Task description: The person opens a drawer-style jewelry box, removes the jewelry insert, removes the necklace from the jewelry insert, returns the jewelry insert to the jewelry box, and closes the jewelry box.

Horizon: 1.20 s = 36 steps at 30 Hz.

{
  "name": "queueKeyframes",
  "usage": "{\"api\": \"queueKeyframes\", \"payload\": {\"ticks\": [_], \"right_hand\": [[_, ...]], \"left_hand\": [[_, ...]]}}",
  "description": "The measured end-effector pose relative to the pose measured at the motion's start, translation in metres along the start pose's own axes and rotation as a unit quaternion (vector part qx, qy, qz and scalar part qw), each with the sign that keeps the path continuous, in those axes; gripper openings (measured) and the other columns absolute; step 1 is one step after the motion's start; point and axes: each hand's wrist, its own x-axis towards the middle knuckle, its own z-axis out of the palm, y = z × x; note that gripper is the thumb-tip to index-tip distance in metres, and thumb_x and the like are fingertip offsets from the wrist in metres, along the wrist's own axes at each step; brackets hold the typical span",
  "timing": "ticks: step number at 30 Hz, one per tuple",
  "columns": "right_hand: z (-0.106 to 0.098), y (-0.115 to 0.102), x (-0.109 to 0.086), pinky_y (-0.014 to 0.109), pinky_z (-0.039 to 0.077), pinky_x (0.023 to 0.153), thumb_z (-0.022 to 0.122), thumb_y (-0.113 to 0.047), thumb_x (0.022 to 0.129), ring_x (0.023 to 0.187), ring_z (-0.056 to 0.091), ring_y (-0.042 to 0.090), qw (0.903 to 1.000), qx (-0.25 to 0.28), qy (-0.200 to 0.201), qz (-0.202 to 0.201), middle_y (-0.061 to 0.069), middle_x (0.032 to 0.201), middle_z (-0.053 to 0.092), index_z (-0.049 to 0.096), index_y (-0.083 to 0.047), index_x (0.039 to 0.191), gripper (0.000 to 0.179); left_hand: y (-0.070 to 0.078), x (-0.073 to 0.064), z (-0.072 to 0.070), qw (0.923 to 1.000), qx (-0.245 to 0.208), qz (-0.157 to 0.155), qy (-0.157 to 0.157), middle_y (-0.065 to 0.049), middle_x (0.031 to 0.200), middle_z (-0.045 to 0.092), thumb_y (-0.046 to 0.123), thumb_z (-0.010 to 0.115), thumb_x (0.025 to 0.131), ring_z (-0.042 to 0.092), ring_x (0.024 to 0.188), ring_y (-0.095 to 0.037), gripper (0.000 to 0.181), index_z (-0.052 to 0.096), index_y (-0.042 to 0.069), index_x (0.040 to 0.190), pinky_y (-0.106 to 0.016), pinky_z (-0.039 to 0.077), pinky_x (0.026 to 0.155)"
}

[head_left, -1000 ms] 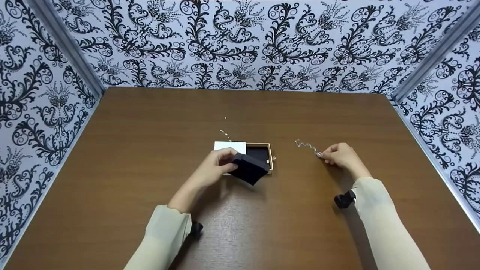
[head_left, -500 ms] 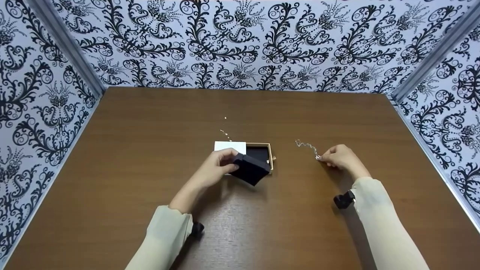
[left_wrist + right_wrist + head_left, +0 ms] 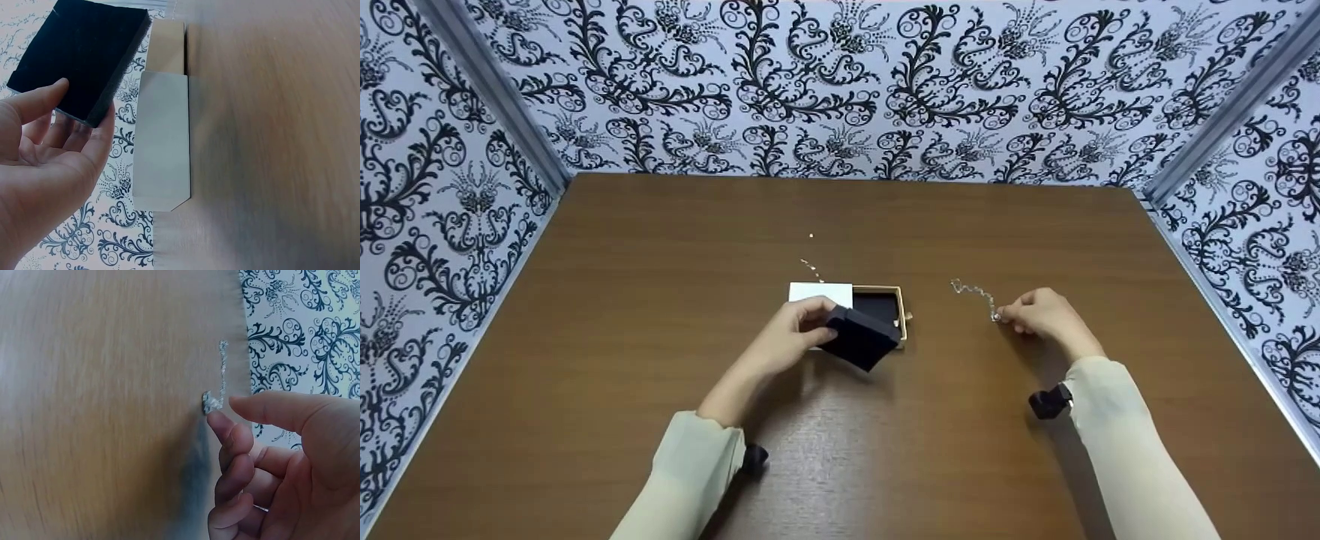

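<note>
My left hand (image 3: 791, 337) holds a black foam pad (image 3: 859, 337) by one corner, thumb on its face and fingers behind it. The pad is tilted above a small jewellery box. The white sleeve (image 3: 821, 292) of this box covers its left part, while the tan drawer (image 3: 901, 311) with a black lining sticks out to the right. At the right, my right hand (image 3: 1042, 315) has thumb and forefinger at the bunched near end of a silver chain (image 3: 979, 291), which trails away on the table. In the right wrist view, the bunched chain (image 3: 211, 403) is at the fingertips.
A thin, broken line of small shiny bits (image 3: 810, 265) lies behind the box, with one bright speck (image 3: 811, 235) farther back. Patterned panels (image 3: 840, 90) stand along the back and sides of the brown wooden table (image 3: 660, 247).
My right fingertips and the near end of the chain have shifted slightly toward me. The left hand, the foam pad and the box have hardly moved.
</note>
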Motion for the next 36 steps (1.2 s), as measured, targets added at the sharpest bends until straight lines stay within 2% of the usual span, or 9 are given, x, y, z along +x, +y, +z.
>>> {"api": "queueKeyframes", "payload": {"ticks": [4,9,15,22,28,32,36], "right_hand": [[-0.001,-0.009,-0.004,0.027,0.043,0.069,0.06,-0.033,0.096,0.068,0.055,0.015,0.9998,-0.008,0.013,-0.012,-0.005,0.063,0.06,0.069,-0.003,0.087,0.032],[0.002,-0.022,-0.007,0.023,0.047,0.066,0.061,-0.031,0.097,0.071,0.06,0.013,0.9994,0.015,0.015,-0.029,-0.003,0.071,0.064,0.068,0.0,0.098,0.032],[0.008,-0.041,-0.014,0.02,0.05,0.064,0.063,-0.028,0.096,0.07,0.064,0.013,0.9969,0.034,0.007,-0.071,0.0,0.073,0.067,0.067,0.003,0.101,0.032],[0.02,-0.071,-0.026,0.024,0.053,0.067,0.066,-0.03,0.095,0.071,0.064,0.011,0.992,0.046,-0.005,-0.118,0.008,0.084,0.073,0.07,0.001,0.104,0.032],[0.031,-0.093,-0.033,0.031,0.057,0.07,0.06,-0.034,0.099,0.073,0.067,0.014,0.9844,0.061,-0.021,-0.164,0.018,0.094,0.075,0.07,-0.001,0.104,0.035],[0.04,-0.106,-0.036,0.031,0.058,0.068,0.053,-0.036,0.103,0.078,0.07,0.018,0.9755,0.11,-0.044,-0.185,0.022,0.104,0.074,0.066,0.0,0.112,0.04],[0.05,-0.115,-0.037,0.029,0.058,0.069,0.056,-0.029,0.101,0.083,0.07,0.017,0.9655,0.153,-0.071,-0.198,0.024,0.11,0.071,0.06,0.005,0.12,0.039]], "left_hand": [[-0.001,0.001,0.0,1.0,-0.007,0.0,-0.001,-0.019,0.103,0.07,-0.009,0.058,0.088,0.064,0.087,-0.009,0.016,0.06,-0.011,0.104,-0.022,0.054,0.079],[-0.001,0.002,0.002,0.9997,-0.021,-0.011,0.001,-0.024,0.109,0.069,-0.008,0.057,0.09,0.066,0.092,-0.011,0.019,0.058,-0.012,0.108,-0.024,0.056,0.081],[-0.001,0.003,0.004,0.9992,-0.033,-0.018,0.014,-0.027,0.116,0.066,-0.006,0.057,0.092,0.067,0.099,-0.016,0.023,0.055,-0.012,0.115,-0.024,0.056,0.087],[0.0,0.003,0.007,0.9979,-0.049,-0.03,0.031,-0.025,0.117,0.065,-0.004,0.058,0.094,0.066,0.095,-0.011,0.027,0.051,-0.01,0.119,-0.021,0.054,0.086],[0.001,0.004,0.01,0.996,-0.074,-0.034,0.037,-0.024,0.118,0.065,-0.003,0.056,0.095,0.068,0.095,-0.01,0.026,0.048,-0.008,0.119,-0.021,0.056,0.082],[0.0,0.006,0.012,0.9955,-0.075,-0.032,0.049,-0.02,0.115,0.066,-0.001,0.057,0.096,0.067,0.091,-0.006,0.024,0.048,-0.006,0.118,-0.018,0.052,0.076],[0.003,0.009,0.017,0.9946,-0.081,-0.03,0.057,-0.022,0.117,0.065,-0.001,0.057,0.095,0.066,0.09,-0.006,0.024,0.046,-0.006,0.117,-0.019,0.053,0.077]]}}
